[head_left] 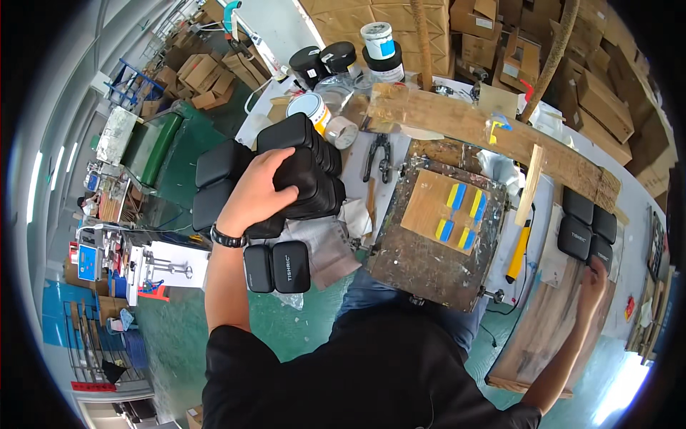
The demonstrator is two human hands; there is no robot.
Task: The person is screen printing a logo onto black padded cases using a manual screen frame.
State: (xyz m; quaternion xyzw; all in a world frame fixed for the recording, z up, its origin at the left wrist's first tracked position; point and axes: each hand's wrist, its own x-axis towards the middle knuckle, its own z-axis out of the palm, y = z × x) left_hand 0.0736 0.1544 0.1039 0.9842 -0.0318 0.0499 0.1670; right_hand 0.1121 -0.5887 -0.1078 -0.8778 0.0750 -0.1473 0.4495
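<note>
My left hand (250, 196) reaches over a stack of black zip cases at the left of the bench. Its thumb and fingers close round a black case (296, 174) on top. Two more cases, one a printed case (289, 267), lie side by side just nearer to me. At the far right my right hand (590, 292) has its fingertips on the near edge of another printed case (601, 249). That case sits in a tight group with several others, including a printed case (574, 237), on a wooden board (532, 350).
Before me stands a stained work platform (393, 264) with a wooden plate (423, 207) bearing yellow and blue strips. A yellow-handled cutter (519, 252) lies to its right, pliers (376, 157) behind it. Paint tins (309, 107) and a long plank (443, 114) stretch along the back.
</note>
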